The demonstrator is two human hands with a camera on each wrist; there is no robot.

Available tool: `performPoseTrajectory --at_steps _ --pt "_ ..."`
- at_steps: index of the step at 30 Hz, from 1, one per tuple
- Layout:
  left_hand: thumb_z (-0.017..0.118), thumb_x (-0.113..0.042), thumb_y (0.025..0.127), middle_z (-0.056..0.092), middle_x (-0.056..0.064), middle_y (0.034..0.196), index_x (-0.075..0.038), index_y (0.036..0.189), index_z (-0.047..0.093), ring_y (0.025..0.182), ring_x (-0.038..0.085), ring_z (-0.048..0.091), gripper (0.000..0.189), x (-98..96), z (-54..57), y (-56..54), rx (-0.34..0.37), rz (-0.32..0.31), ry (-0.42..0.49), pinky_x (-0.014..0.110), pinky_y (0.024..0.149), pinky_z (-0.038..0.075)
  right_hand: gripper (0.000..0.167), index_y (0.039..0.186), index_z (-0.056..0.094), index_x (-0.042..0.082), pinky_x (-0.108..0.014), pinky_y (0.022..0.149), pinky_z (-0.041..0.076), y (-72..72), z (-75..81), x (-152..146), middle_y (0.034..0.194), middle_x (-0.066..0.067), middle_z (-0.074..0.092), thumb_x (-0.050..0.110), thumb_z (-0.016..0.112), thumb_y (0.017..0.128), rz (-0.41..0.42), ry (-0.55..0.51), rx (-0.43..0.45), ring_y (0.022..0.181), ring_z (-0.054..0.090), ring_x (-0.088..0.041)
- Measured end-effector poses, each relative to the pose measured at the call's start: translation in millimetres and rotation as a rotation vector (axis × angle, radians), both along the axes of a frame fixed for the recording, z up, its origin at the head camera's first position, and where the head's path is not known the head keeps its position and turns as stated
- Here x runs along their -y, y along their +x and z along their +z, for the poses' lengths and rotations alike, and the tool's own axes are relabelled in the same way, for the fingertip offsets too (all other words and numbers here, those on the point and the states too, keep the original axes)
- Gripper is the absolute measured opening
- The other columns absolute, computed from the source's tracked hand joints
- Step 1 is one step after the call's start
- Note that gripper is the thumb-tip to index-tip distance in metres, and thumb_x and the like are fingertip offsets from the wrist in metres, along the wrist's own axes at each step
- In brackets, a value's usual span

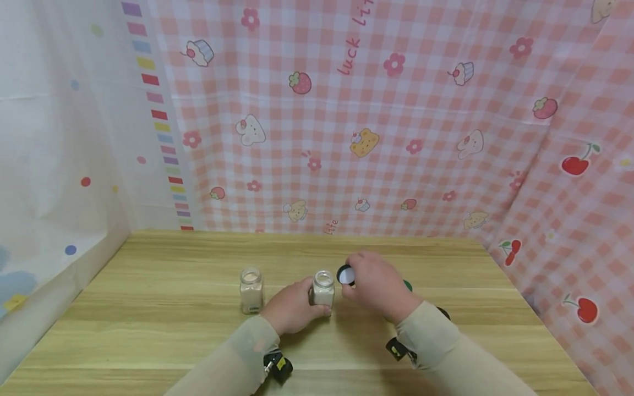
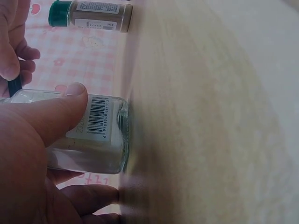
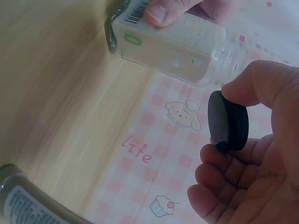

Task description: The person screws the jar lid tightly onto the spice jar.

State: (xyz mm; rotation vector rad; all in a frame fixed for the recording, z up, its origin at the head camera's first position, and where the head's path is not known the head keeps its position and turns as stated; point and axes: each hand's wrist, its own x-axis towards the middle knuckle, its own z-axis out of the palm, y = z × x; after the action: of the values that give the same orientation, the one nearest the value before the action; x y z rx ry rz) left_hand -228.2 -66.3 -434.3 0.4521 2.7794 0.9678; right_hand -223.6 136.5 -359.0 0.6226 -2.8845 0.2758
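Near the middle of the table my left hand (image 1: 293, 308) grips a square glass jar (image 1: 323, 296) of pale powder. It stands upright, its threaded mouth uncovered, and the left wrist view shows the thumb over its barcode label (image 2: 98, 119). Just right of the mouth, my right hand (image 1: 378, 287) pinches a round black lid (image 3: 229, 121) between thumb and fingers. The lid is tilted, its white inside facing the jar in the head view, and is apart from the mouth. A second uncovered glass jar (image 1: 251, 294) of pale powder stands to the left.
A jar with a green cap (image 2: 59, 13) and brown contents stands on the right, mostly hidden behind my right hand in the head view. A black rounded thing (image 1: 443, 313) peeks out beside the right sleeve. Checked cloth (image 1: 317, 121) hangs behind the wooden table (image 1: 173, 286).
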Motion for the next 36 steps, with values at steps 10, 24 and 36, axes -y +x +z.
performPoseTrajectory --at_steps 10,24,36 --pt "0.078 -0.05 0.092 0.07 0.012 0.137 -0.02 0.145 0.056 0.129 0.037 0.065 0.065 -0.9 -2.4 -1.9 0.009 -0.001 -0.007 0.06 0.11 0.049 0.037 0.109 0.071 0.001 -0.038 0.087 0.058 1.1 -2.6 5.2 0.103 -0.008 0.072 0.026 0.085 0.086 0.011 0.023 0.025 0.092 0.062 -0.021" --pt "0.079 -0.048 0.093 0.071 0.01 0.134 -0.02 0.144 0.057 0.126 0.036 0.066 0.063 -0.6 -1.1 -2.7 0.013 0.001 -0.008 0.059 0.109 0.05 0.042 0.121 0.071 0.002 -0.037 0.089 0.058 -0.4 -1.1 6.8 0.112 -0.008 0.071 0.026 0.082 0.087 -0.014 -0.012 0.083 0.099 0.061 -0.02" --pt "0.078 -0.048 0.093 0.07 0.01 0.137 -0.021 0.146 0.055 0.128 0.036 0.065 0.064 -0.8 -1.4 -2.6 0.014 -0.001 -0.013 0.059 0.11 0.05 0.042 0.118 0.07 0.002 -0.036 0.086 0.058 -1.9 -1.3 6.8 0.111 -0.009 0.07 0.029 0.084 0.089 -0.007 -0.067 0.12 0.101 0.062 -0.023"
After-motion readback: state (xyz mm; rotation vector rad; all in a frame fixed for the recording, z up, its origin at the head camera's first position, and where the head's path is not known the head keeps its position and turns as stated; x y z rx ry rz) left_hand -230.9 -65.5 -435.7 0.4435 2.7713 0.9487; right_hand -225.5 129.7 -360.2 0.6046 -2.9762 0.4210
